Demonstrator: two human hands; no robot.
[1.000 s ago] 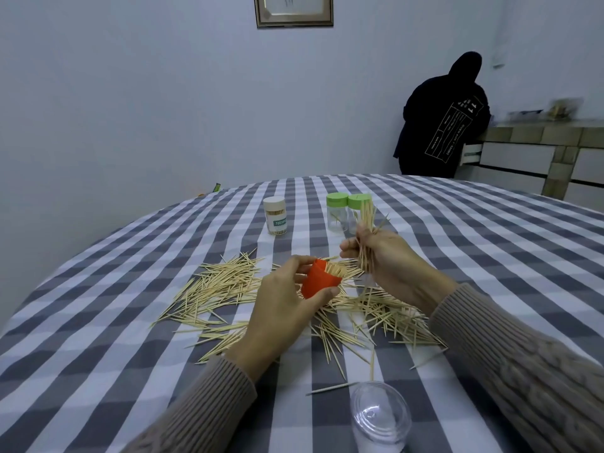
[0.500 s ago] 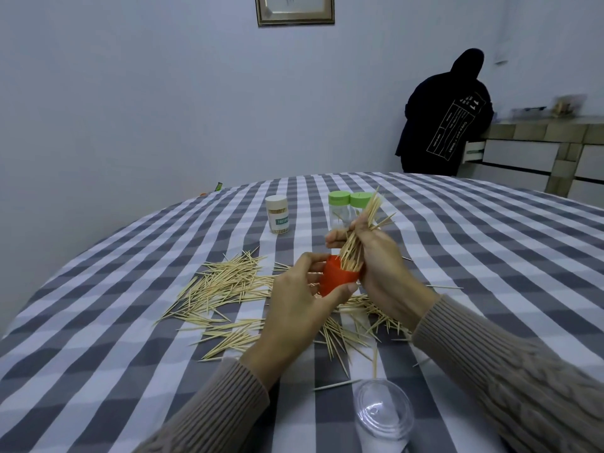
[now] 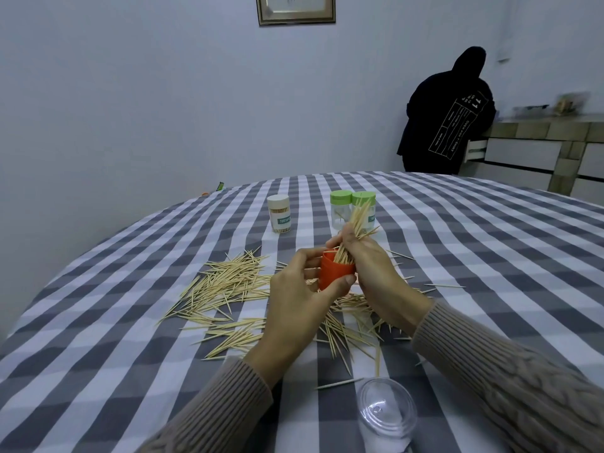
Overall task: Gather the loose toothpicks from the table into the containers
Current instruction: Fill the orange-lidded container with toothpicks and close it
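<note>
Loading step under way: the right hand (image 3: pixel 376 269) pinches a bundle of toothpicks (image 3: pixel 354 230), their lower tips already inside the mouth of the orange cup (image 3: pixel 335 273), which the left hand (image 3: pixel 297 299) grips raised above the bench (image 3: pixel 130 289). Next, probably, the bundle needs squaring so stray tips clear the rim before release. Plenty of loose toothpicks (image 3: pixel 228 286) lie scattered: thin, pale, pointed wooden slivers on checked cloth. The cup looks like smooth plastic; a clear lid (image 3: pixel 387 410) sits nearby.
</note>
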